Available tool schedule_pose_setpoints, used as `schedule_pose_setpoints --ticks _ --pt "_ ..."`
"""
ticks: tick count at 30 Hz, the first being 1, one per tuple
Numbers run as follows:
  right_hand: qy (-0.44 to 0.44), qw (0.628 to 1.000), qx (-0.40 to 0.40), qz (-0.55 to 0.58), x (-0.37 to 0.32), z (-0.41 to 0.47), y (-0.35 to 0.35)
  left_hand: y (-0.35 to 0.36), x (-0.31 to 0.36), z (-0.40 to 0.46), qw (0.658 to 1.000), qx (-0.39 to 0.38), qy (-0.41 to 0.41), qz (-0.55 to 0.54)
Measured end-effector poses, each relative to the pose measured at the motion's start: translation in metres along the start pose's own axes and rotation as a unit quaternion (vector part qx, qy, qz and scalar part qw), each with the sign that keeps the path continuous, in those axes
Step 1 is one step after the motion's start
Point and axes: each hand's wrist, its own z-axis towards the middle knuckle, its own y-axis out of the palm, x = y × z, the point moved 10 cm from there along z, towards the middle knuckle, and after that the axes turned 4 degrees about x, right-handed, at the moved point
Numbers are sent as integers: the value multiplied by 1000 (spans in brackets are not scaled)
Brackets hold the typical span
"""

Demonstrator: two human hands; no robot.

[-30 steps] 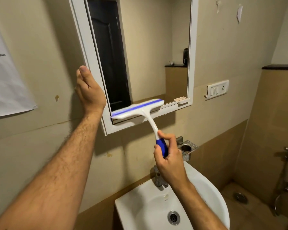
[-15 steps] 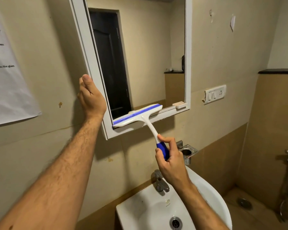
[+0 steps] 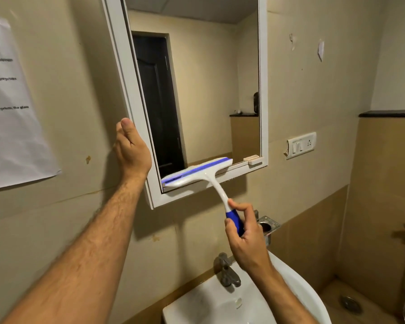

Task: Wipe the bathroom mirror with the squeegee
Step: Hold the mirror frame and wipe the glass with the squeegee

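The bathroom mirror (image 3: 208,90) hangs in a white frame (image 3: 264,90) on the beige wall and reflects a dark door. A white squeegee (image 3: 197,171) with a blue strip lies with its blade across the glass's bottom edge, left of centre. My right hand (image 3: 246,239) grips its blue handle below the frame. My left hand (image 3: 131,150) holds the frame's left side, thumb up along the edge, fingers hidden behind it.
A white washbasin (image 3: 297,284) with a metal tap (image 3: 227,270) sits directly below. A metal holder (image 3: 268,226) is fixed to the wall behind my right hand. A switch plate (image 3: 301,145) is at right, a paper sheet (image 3: 9,101) at left, a floor drain (image 3: 350,302) at lower right.
The view has tilted up, so mirror and hands sit lower in frame. The squeegee blade stays at the mirror's bottom edge; both hands keep their holds.
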Motion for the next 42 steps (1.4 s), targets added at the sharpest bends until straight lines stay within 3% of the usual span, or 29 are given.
schedule_pose_setpoints --ticks 8,17,25,35,42 --pt "-84 991 109 4 -83 116 -48 -3 6 -3 1000 1 -3 -22" --pt "1 997 75 -36 5 66 -53 -7 19 -8 1000 -17 -8 -8" --pt "-76 991 112 -12 -72 144 -76 3 63 39 1000 -8 3 -10" --pt "21 998 59 -19 28 84 -66 0 71 38 997 26 72 -1" --pt "-127 987 101 -7 -92 170 -69 -2 68 38 995 49 84 4"
